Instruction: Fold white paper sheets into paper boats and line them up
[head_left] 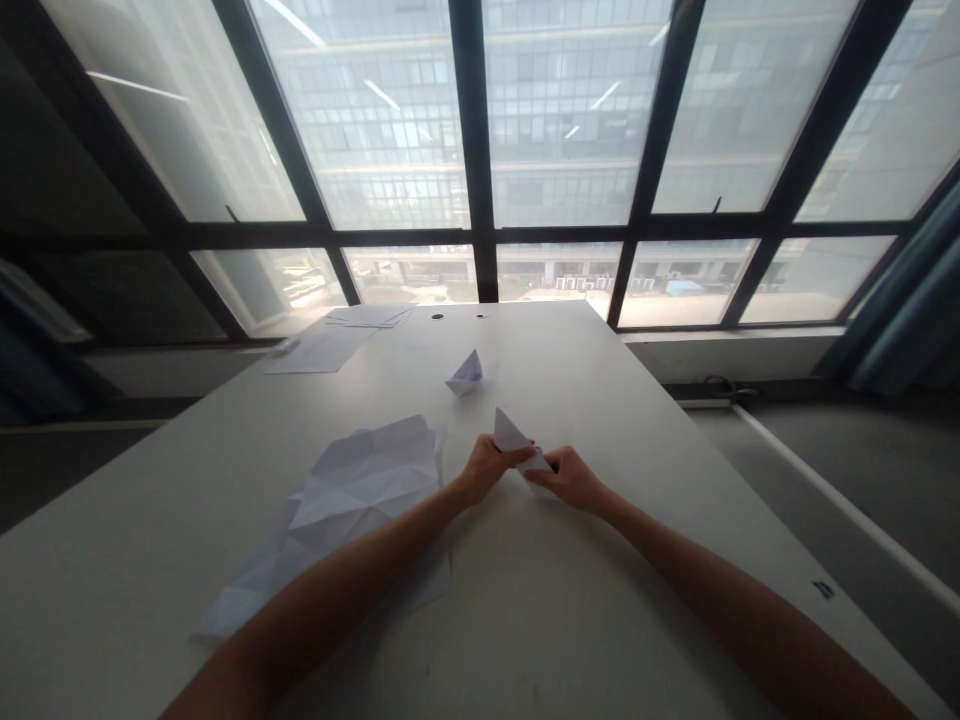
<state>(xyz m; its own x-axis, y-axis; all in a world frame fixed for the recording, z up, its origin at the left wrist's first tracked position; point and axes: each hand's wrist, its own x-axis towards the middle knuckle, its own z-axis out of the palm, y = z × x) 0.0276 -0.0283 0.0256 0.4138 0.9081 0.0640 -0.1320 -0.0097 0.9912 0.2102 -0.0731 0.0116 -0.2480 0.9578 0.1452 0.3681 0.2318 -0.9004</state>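
Between my two hands is a piece of folded white paper [510, 432], its pointed corner sticking up to the left. My left hand [486, 468] is closed on its left side, the thumb lying across the paper. On the lower right part, my right hand [576, 480] pinches the paper between thumb and fingers. Both hands are just above the white table or resting on it; I cannot tell which. A little farther away stands a folded paper boat [466, 374], touched by neither hand.
Creased, unfolded paper sheets [367, 470] lie at the left, partly under my left forearm. More flat white sheets [322, 348] are at the table's far left. The white table [637, 610] reaches toward large windows [555, 120]. A small dark object [823, 590] lies near the right edge.
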